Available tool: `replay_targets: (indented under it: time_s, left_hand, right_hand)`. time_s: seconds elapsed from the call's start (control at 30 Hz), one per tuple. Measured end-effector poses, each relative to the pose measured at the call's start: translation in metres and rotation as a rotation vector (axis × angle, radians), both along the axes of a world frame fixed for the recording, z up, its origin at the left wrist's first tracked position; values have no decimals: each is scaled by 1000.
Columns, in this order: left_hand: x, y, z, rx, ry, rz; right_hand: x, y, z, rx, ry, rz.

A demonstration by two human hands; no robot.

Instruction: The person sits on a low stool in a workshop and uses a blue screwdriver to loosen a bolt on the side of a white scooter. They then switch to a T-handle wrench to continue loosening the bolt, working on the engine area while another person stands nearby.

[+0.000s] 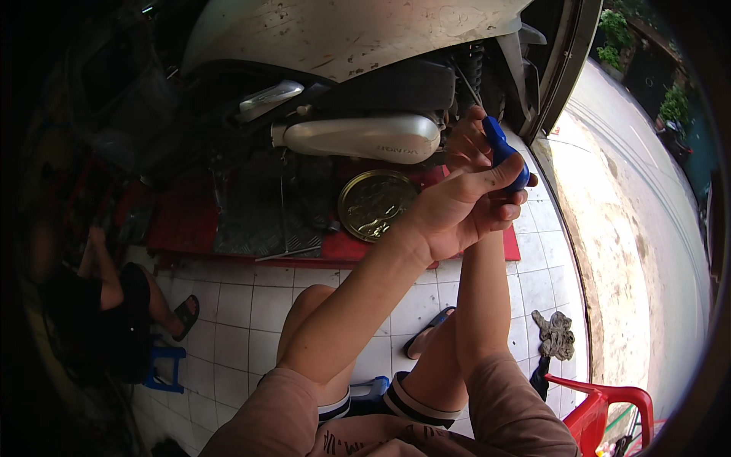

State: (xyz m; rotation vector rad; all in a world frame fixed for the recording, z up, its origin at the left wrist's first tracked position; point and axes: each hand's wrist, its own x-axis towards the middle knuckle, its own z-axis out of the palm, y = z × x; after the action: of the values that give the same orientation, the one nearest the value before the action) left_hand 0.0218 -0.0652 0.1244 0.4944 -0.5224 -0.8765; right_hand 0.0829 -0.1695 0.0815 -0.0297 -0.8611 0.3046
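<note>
My left hand [461,202] is wrapped around the blue handle of a screwdriver [496,141], its thumb laid along the side. A thin metal shaft runs up and away from the handle, toward the rear shock absorber [474,65] of a scooter [343,34]. My right hand [466,143] is mostly hidden behind the left. Its bent fingers show beside the front of the handle and the shaft, seemingly gripping there. Where the shaft's tip rests is too dark to tell. Left of my hands is the scooter's silver engine-side cover [358,137].
The scooter stands over a red platform [179,228], where a round gold-coloured tray [344,207] lies. A grey rag [554,335] is on the tiled floor, near a red plastic chair [609,400]. Another person [106,305] sits at left beside a blue stool [166,369].
</note>
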Motion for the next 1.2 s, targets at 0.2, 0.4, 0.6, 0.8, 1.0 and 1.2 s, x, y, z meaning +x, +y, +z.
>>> replay_targets:
  time_s: [0.2,0.4,0.6,0.8,1.0,1.2]
  left_hand:
    - [-1,9,8,-51,50,27]
    - [3,8,6,-127,175,-120]
    - [3,6,6,-70,98,-71]
    - [2,3,2,-129,140,-91]
    - [4,5,4,-170,200,-117]
    - [5,3,2,-233,298,-173]
  right_hand:
    - [33,-8,-17,-98,-177,-117]
    - [3,-3,2,-85,-1,-104]
    - [1,-6,-2,-89,23,-114]
    - [-3,-7,-5,-83,35,-116]
    - [-1,-4,-5,-101,31,-110]
    - [0,-1,-7,-101,28,-105]
